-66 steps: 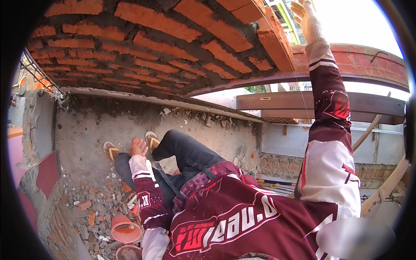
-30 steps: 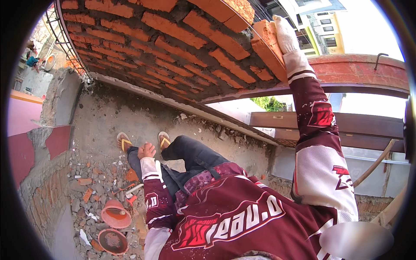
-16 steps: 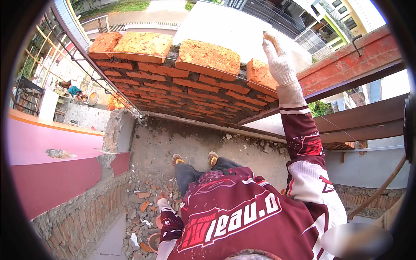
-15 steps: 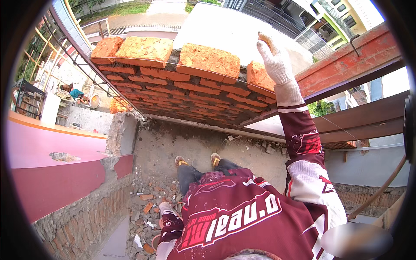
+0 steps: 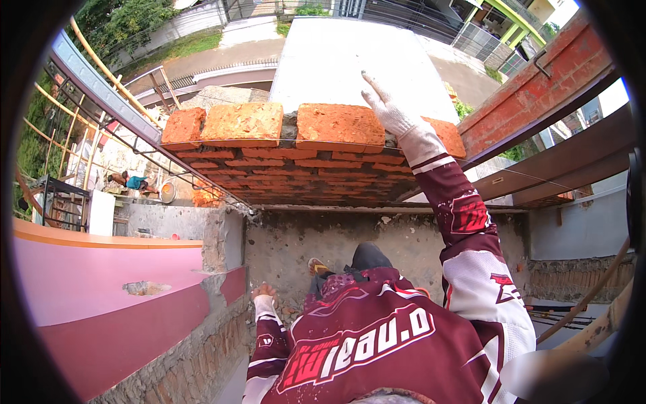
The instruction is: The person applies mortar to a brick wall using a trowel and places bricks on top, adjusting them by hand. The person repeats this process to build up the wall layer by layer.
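My right hand (image 5: 392, 111), in a white knitted glove with darker fingertips, reaches over the top of a brick wall (image 5: 282, 178). Its fingers are stretched out and apart, with nothing seen in them. The hand is over the gap between a large orange brick (image 5: 341, 124) and the end brick (image 5: 444, 137); I cannot tell whether it touches either. More bricks, one large (image 5: 243, 123) and one small (image 5: 184, 126), lie to the left in the top course. My left hand (image 5: 264, 291) hangs low by my side; its fingertips are hidden.
A thin line runs along the wall's upper front edge. A red-painted beam (image 5: 531, 87) slants up at the right. A pink wall (image 5: 114, 289) with a hole stands at the left. Steel bars and bamboo poles (image 5: 111, 64) rise beyond it. A person (image 5: 136, 182) is far below.
My right hand has moved left along the wall top, its fingers still stretched out. My left hand has risen a little. The view has shifted, and one foot has gone out of sight.
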A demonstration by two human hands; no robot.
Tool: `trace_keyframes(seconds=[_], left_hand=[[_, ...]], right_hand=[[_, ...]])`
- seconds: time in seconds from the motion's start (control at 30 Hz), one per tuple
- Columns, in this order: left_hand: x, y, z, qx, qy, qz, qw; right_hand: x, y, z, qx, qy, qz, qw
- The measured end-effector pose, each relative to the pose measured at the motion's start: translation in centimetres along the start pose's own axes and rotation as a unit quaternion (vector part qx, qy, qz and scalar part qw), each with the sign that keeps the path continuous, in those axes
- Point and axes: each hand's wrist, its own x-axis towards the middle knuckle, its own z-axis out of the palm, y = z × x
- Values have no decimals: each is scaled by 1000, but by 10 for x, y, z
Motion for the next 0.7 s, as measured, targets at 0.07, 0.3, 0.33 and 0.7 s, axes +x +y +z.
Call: trace_keyframes(seconds=[0.07,0.3,0.33,0.7], left_hand=[[-3,36,58,112,68,37,991],[4,79,166,298,32,171,939],[-13,84,197,285,7,171,943],[-143,170,422,174,-209,307,912]], right_hand=[[10,-13,-12,77,50,22,995],[17,-33,39,-234,-56,-71,968],[15,-28,43,-197,-64,-48,977],[-112,-74,18,299,-342,-159,877]])
